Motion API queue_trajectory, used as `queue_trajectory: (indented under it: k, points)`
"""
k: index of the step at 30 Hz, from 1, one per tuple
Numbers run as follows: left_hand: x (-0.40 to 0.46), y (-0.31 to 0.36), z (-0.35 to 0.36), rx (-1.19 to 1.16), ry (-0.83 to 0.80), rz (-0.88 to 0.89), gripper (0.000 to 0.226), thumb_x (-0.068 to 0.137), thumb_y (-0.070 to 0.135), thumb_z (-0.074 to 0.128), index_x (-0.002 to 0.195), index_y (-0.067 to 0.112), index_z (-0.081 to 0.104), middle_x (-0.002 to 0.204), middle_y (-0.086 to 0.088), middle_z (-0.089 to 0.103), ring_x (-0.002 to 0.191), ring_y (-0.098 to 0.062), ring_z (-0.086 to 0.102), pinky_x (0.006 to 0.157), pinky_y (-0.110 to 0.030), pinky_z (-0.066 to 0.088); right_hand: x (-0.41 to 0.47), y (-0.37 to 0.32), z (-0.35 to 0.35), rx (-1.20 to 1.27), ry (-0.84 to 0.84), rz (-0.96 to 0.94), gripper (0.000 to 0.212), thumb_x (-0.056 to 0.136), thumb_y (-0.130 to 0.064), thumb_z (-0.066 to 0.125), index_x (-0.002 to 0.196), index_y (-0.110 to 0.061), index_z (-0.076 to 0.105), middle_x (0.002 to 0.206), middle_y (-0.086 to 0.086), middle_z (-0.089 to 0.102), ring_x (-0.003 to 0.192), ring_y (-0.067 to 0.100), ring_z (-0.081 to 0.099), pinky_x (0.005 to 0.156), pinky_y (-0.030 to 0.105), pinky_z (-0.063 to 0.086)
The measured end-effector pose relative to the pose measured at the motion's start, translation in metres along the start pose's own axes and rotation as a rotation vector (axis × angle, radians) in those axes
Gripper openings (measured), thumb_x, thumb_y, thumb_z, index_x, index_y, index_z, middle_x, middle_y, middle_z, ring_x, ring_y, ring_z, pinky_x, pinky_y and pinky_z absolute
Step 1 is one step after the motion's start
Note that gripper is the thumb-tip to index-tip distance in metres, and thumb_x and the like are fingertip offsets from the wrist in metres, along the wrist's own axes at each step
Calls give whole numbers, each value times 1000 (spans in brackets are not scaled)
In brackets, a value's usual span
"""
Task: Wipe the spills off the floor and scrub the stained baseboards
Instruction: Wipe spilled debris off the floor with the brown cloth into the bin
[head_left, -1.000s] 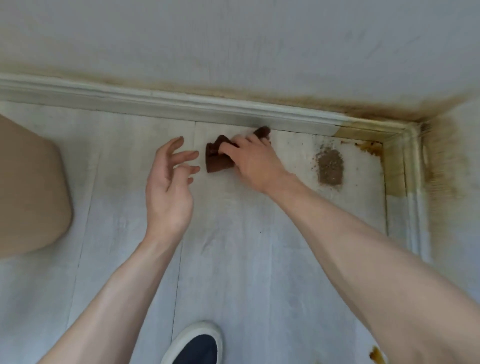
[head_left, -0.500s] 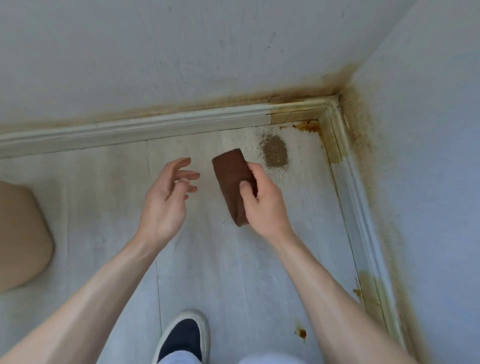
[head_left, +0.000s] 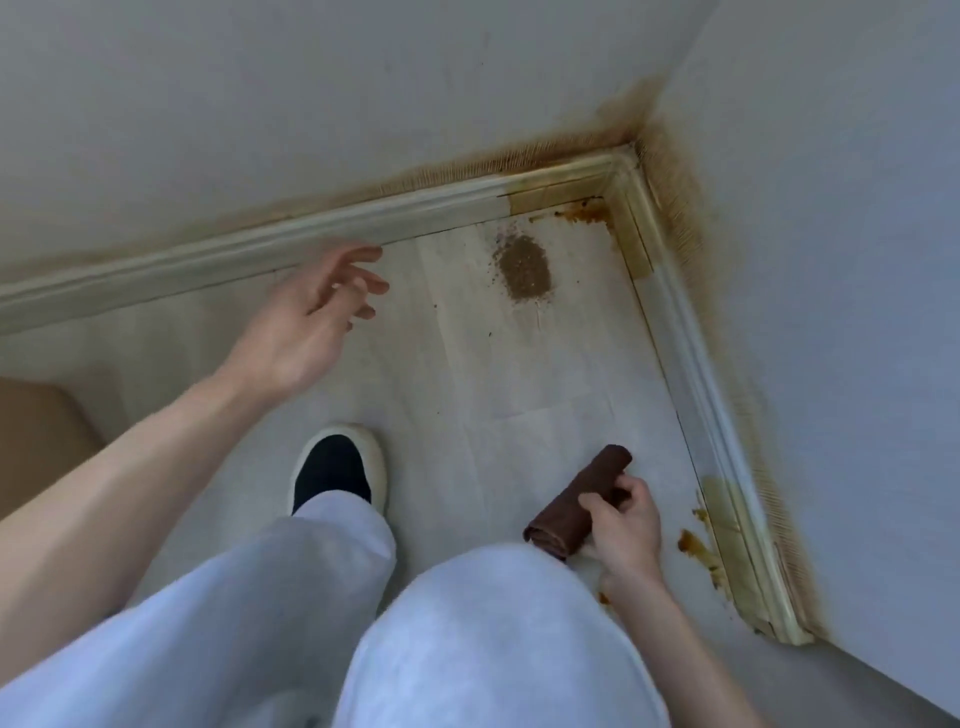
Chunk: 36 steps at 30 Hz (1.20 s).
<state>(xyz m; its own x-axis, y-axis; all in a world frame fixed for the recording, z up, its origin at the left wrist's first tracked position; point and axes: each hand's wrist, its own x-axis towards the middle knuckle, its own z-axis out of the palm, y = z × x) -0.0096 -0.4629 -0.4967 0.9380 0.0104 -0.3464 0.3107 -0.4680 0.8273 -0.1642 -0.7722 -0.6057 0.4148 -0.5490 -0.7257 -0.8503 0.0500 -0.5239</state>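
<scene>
One cloth, two hands, three spills by the corner baseboards.

Right hand (head_left: 626, 525) grips the brown cloth (head_left: 576, 506), now drawn back beside the knee near the orange spill (head_left: 693, 543); left hand (head_left: 306, 322) fingers spread, empty; gritty patch (head_left: 524, 267) unwiped.

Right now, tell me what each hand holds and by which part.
Right hand grips the folded brown cloth around its middle; left hand holds nothing.

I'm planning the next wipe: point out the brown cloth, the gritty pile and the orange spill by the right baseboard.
brown cloth (head_left: 582, 499): head view, middle of the roll.
gritty pile (head_left: 523, 267): head view, centre.
orange spill (head_left: 693, 543): head view, darkest blot.
</scene>
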Motion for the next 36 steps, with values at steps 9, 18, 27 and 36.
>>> queue_trajectory:
  k: [9, 18, 27, 36]
  points:
    - [28, -48, 39, -208, 48, -140, 38, 103, 7, 42, 128, 28, 63, 108, 7, 75, 95, -21, 71, 84, -34, 53, 59, -142, 129, 299, -47, -71, 29, 87, 2, 70, 96, -22, 57, 119, 14, 68, 100, 30, 70, 76, 53, 63]
    - [34, -58, 9, -278, 150, -158, 39, 104, 8, 41, 129, 29, 62, 109, 7, 75, 94, -17, 71, 82, -31, 54, -23, -77, 34, 258, -195, 235, 15, 92, -1, 70, 98, -10, 60, 111, 20, 74, 93, 33, 76, 60, 37, 62]
    - [2, -75, -9, -315, 232, -157, 38, 103, 9, 42, 128, 29, 62, 109, 6, 75, 92, -19, 72, 82, -32, 54, -9, -108, 157, 481, -240, 249, 26, 90, 8, 71, 109, -4, 58, 119, 20, 64, 100, 34, 68, 73, 42, 64]
    - [-16, -85, -20, -347, 314, -142, 40, 100, 8, 41, 127, 30, 62, 107, 6, 75, 89, -17, 72, 81, -33, 54, -46, -91, 104, 556, -241, 296, 39, 91, 4, 70, 127, -1, 58, 118, 19, 69, 101, 35, 71, 79, 48, 63]
